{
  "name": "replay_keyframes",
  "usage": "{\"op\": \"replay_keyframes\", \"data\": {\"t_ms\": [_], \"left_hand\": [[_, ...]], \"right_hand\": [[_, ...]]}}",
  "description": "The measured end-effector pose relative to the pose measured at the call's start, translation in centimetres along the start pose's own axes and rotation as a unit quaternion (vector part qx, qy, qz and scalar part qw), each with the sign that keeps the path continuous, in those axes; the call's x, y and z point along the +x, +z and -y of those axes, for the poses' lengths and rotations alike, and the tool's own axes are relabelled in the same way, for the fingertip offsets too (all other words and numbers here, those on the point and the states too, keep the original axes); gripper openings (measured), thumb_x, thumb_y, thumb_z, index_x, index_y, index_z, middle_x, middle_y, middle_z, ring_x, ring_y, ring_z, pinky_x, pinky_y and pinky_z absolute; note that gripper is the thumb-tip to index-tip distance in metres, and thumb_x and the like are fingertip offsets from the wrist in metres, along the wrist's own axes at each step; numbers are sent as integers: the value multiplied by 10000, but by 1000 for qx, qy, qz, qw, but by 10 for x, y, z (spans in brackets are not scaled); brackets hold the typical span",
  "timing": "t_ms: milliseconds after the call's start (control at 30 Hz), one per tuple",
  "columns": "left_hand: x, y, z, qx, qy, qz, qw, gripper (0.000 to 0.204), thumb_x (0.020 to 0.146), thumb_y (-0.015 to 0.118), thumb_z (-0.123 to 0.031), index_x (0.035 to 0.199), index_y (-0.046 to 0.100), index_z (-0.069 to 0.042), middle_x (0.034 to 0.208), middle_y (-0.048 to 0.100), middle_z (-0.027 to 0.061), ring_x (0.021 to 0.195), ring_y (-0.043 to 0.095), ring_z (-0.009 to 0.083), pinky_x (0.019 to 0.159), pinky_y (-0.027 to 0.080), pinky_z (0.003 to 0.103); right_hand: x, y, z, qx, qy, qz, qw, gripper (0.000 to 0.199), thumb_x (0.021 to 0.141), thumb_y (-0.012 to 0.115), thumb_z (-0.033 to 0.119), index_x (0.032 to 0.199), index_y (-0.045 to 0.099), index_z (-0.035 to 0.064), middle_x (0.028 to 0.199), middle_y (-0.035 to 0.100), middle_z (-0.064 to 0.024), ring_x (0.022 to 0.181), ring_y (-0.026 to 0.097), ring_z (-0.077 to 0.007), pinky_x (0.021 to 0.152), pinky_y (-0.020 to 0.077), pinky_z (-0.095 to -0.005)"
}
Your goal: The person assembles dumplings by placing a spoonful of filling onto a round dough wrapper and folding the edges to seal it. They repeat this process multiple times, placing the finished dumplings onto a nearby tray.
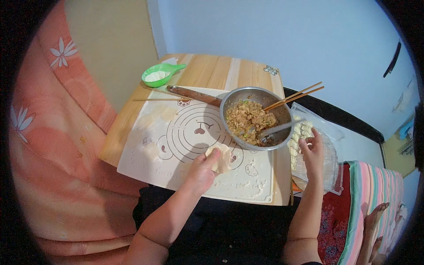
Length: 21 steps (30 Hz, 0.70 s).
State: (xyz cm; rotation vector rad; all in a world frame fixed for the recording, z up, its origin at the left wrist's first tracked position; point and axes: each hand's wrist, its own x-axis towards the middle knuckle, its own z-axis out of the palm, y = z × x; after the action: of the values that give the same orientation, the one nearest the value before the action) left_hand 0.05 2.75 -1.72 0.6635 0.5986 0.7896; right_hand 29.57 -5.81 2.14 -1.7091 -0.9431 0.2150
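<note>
My left hand (204, 171) is closed on a round, pale dumpling wrapper (222, 159), thumb on top, above the near part of the printed white dough mat (141, 165). My right hand (313, 152) is at the right, over a clear plastic tray (338, 179) with several folded dumplings (304, 128) in it. Its thumb and forefinger are apart, and nothing shows between them. Between and beyond my hands stands a steel bowl (288, 137) of minced filling (248, 117). A pair of chopsticks (300, 96) and a grey-handled utensil (276, 129) rest in the filling.
A wooden rolling pin (194, 93) lies against the bowl. Several flat wrappers (167, 113) lie on the mat's left side. A green scoop of flour (170, 72) sits at the wooden table's (216, 73) far left. Someone's bare foot (379, 210) rests on striped cloth (360, 185) at the right.
</note>
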Motion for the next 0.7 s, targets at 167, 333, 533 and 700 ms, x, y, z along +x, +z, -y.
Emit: {"op": "replay_keyframes", "data": {"t_ms": [167,333,533,700], "left_hand": [[3,2,-9,-28,-5,-9,1000,347,944,499,-298,1154,520,-22,1063,613,94,934,590,187,832,465,315],[7,-3,-9,-36,-7,30,999,342,943,500,-300,1153,522,-31,1068,612,92,946,590,183,834,466,310],[9,-4,-12,-29,-13,14,999,330,944,497,-279,1150,520,-22,1063,612,96,943,593,188,833,470,315],[10,-4,-13,-32,-13,25,999,322,943,499,-269,1146,531,-21,1065,619,100,947,604,188,842,471,326]], "right_hand": [[27,2,9,111,146,118,976,508,887,608,218,1312,424,7,778,493,17,635,449,-57,505,339,-199],[49,16,0,-2,55,74,996,361,849,643,294,1093,614,30,805,590,-47,653,503,-107,554,411,-262],[74,35,32,-338,-207,125,910,226,823,591,125,1042,650,117,804,569,-115,736,592,-259,639,469,-353],[90,58,32,-478,-325,159,800,300,764,563,36,1023,664,147,923,545,-99,889,583,-279,708,487,-390]]}}
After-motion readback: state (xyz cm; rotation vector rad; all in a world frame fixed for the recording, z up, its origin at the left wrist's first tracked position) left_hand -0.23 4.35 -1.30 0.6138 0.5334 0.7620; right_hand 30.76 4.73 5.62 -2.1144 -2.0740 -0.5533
